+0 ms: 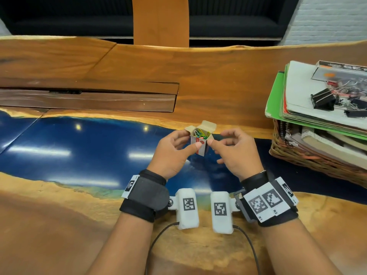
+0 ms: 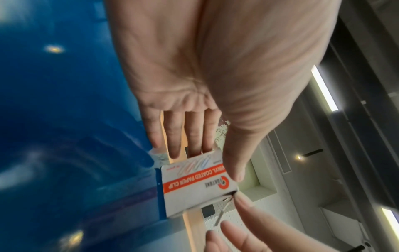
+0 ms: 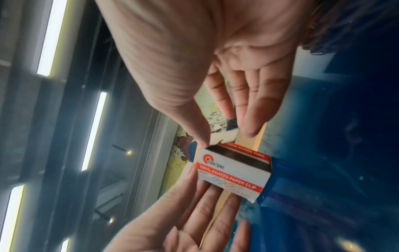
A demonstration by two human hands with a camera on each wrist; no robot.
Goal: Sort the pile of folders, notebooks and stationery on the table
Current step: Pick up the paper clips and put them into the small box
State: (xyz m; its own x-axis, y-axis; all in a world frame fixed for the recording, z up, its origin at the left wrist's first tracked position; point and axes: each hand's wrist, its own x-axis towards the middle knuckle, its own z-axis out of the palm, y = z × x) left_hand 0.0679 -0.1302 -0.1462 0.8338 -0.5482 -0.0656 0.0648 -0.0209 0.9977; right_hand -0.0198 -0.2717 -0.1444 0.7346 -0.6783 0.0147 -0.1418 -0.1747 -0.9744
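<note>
Box: small white-and-red cardboard paper-clip box (image 1: 199, 142), top flaps open, coloured clips visible inside; held in the air above the blue resin strip of the wooden desk (image 1: 198, 76)
Left hand (image 1: 172, 150): thumb on the front face, fingers behind, pinching the box
Right hand (image 1: 235, 150): thumb and forefinger pinching a side flap at the box's open end; other fingers loosely curled
Pile: green and white folders (image 1: 297, 96) stacked on a woven wicker basket (image 1: 297, 157) at the desk's right, well apart from the box
Clips: black binder clips (image 1: 323, 100) on top of the pile
</note>
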